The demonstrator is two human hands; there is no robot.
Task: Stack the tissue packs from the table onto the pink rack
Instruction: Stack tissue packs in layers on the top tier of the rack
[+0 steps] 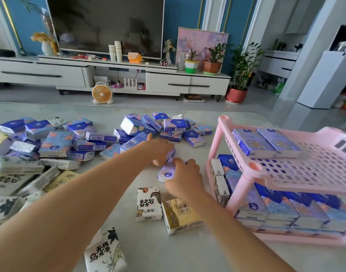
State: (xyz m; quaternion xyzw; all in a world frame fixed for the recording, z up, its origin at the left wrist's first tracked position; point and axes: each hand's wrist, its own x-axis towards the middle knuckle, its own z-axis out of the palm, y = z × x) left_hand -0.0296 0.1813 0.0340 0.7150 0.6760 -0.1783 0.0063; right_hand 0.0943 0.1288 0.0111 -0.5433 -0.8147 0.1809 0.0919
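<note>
Several blue and purple tissue packs [56, 144] lie heaped across the table's left and middle. My left hand [159, 151] grips a purple pack [172, 153] at the heap's near edge. Just in front of it, my right hand [185, 179] grips another purple pack [165, 172] lying on the table. The pink rack [305, 169] stands at the right. Two blue packs [266, 142] rest on its top shelf, and its lower shelf is filled with several packs [276, 207].
A white pack with brown print [148, 204] and a yellow pack [180, 215] lie near my right forearm. A white ink-print pack [104, 252] sits at the front edge. More white and yellow packs [17, 173] crowd the left. A TV cabinet [70, 75] stands behind the table.
</note>
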